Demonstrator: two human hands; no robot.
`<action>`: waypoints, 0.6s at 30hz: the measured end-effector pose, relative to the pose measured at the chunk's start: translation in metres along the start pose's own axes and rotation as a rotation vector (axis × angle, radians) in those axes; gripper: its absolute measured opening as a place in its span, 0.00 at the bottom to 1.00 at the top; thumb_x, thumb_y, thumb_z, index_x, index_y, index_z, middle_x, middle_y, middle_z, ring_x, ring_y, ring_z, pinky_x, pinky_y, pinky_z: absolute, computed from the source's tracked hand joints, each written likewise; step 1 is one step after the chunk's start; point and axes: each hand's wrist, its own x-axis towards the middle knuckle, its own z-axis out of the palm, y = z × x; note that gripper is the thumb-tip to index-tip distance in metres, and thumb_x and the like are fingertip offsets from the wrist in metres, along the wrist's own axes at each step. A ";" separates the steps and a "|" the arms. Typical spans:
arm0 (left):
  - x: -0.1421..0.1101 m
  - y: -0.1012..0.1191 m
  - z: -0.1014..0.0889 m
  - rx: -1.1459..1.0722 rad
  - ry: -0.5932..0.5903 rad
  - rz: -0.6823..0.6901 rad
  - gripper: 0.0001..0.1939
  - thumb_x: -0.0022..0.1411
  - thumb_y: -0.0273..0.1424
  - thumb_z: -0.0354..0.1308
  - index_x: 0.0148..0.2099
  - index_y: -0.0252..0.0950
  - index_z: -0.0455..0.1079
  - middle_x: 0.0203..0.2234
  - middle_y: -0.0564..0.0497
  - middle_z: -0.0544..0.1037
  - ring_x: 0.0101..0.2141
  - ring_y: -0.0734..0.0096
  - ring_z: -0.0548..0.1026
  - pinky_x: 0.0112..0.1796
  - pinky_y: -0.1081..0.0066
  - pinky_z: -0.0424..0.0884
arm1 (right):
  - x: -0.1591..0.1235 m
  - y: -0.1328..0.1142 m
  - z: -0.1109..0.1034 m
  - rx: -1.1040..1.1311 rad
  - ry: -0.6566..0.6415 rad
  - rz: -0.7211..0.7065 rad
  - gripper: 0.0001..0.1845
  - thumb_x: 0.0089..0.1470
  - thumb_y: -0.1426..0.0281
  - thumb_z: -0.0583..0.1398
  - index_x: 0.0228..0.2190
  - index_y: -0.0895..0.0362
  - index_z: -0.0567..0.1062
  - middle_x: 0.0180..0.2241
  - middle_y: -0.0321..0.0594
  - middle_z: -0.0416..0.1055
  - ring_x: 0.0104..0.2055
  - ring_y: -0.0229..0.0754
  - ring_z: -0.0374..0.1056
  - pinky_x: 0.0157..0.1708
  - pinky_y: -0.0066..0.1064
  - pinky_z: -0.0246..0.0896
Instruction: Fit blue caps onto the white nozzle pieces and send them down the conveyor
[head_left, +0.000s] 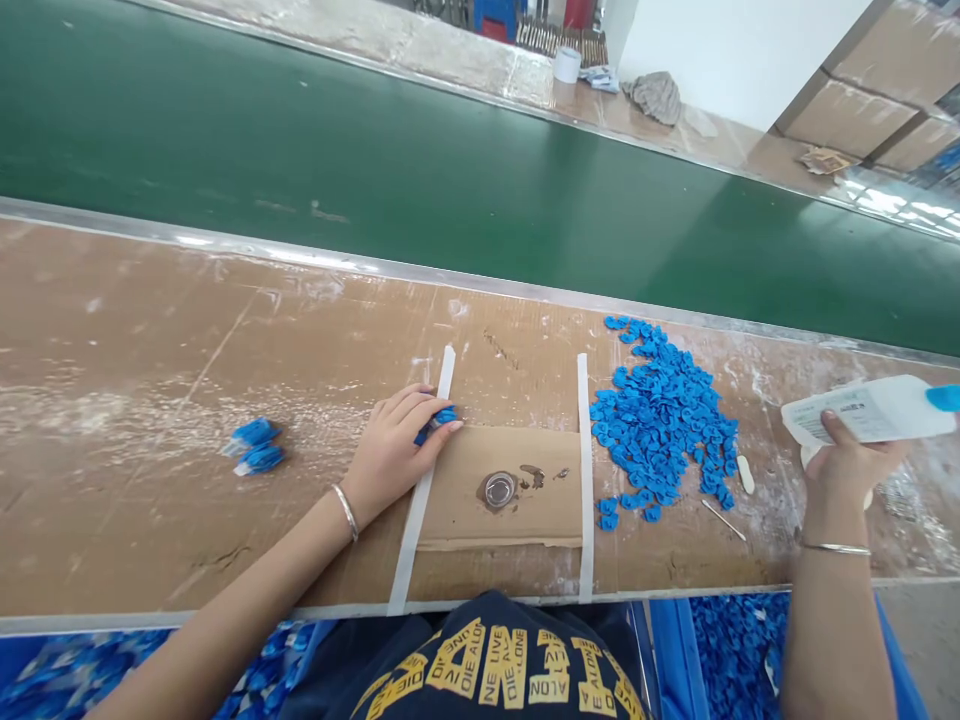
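My left hand [397, 440] is closed around some small blue pieces [445, 414], mostly hidden by the fingers, beside the left white tape strip [411, 530]. My right hand [847, 472] grips a white plastic bottle [862, 410] with a blue cap, tilted on its side with the cap to the right. Between the tape strips lies a cardboard sheet [457, 500] bearing a small round dish [500, 489] with dark wet spots around it. A big pile of small blue pieces [667, 410] spreads between the cardboard and my right hand.
Two blue bundles [257, 446] lie at left on the brown worktop [112, 330]. Near the pile are a cotton swab [724, 520] and a small whitish oval piece [745, 475]. A green conveyor belt [375, 170] runs behind. Bins of blue pieces [739, 640] stand below the front edge.
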 end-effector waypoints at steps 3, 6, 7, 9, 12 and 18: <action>-0.001 0.002 -0.002 -0.032 -0.015 -0.031 0.14 0.69 0.39 0.51 0.44 0.38 0.73 0.40 0.44 0.80 0.50 0.51 0.75 0.47 0.56 0.71 | -0.014 0.006 0.002 0.030 0.040 0.089 0.28 0.58 0.68 0.59 0.57 0.64 0.64 0.50 0.58 0.72 0.53 0.66 0.69 0.42 0.51 0.66; -0.002 0.005 -0.003 -0.029 -0.021 -0.043 0.13 0.69 0.39 0.51 0.44 0.38 0.73 0.39 0.45 0.80 0.50 0.52 0.75 0.48 0.56 0.70 | -0.025 0.005 0.000 0.038 0.051 0.158 0.28 0.59 0.67 0.58 0.58 0.65 0.63 0.51 0.57 0.72 0.56 0.66 0.67 0.45 0.51 0.64; -0.003 0.006 -0.003 -0.024 -0.022 -0.040 0.13 0.69 0.39 0.51 0.44 0.37 0.72 0.39 0.44 0.80 0.50 0.52 0.75 0.48 0.56 0.70 | -0.028 0.005 -0.001 0.035 0.055 0.177 0.29 0.60 0.66 0.58 0.59 0.64 0.62 0.51 0.57 0.72 0.56 0.65 0.67 0.45 0.51 0.64; -0.003 0.006 -0.003 -0.019 -0.021 -0.029 0.14 0.69 0.39 0.50 0.44 0.37 0.72 0.39 0.44 0.80 0.50 0.51 0.75 0.47 0.56 0.70 | -0.030 0.007 -0.001 0.018 0.070 0.208 0.29 0.60 0.66 0.58 0.59 0.63 0.62 0.52 0.57 0.71 0.57 0.64 0.67 0.45 0.50 0.64; -0.004 0.005 -0.003 -0.030 -0.012 -0.008 0.13 0.70 0.39 0.51 0.44 0.37 0.72 0.39 0.44 0.80 0.50 0.52 0.75 0.48 0.56 0.70 | -0.027 0.012 0.005 -0.019 0.106 0.245 0.29 0.58 0.64 0.60 0.58 0.62 0.63 0.51 0.56 0.72 0.56 0.63 0.68 0.46 0.49 0.65; -0.005 0.003 -0.003 -0.079 0.040 -0.019 0.10 0.69 0.36 0.53 0.45 0.37 0.72 0.40 0.45 0.80 0.51 0.52 0.76 0.51 0.54 0.68 | -0.031 -0.018 0.006 -0.159 0.160 0.238 0.30 0.46 0.68 0.70 0.50 0.62 0.71 0.43 0.50 0.75 0.41 0.52 0.75 0.37 0.40 0.68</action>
